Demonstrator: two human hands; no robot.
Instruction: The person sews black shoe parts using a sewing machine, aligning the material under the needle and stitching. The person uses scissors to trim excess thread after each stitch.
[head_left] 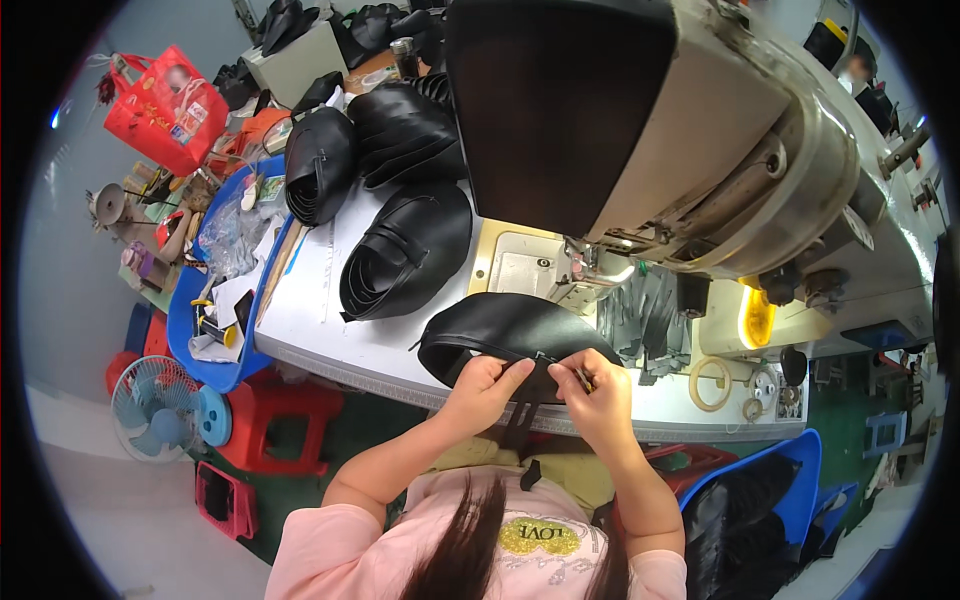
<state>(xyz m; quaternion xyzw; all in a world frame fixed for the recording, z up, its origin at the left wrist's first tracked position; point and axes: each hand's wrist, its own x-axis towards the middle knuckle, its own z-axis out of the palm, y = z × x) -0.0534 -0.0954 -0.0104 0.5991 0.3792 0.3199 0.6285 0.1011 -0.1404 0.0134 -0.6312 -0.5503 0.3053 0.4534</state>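
A curved black leather piece lies at the table's front edge, its open side toward me. My left hand is closed, pinching the near edge of this piece between thumb and fingers. Just to the right, my right hand is also closed at the same edge; a small dark object shows between its fingers, too small to name. A dark strap hangs down between my hands. Beyond the leather piece is the sewing machine, its needle area close to the far side of the piece.
Rolled black leather pieces lie to the left on the white table. Black strips lie right of the needle area. A blue tray adjoins the left edge; a blue bin stands low right. A fan and red stool are left.
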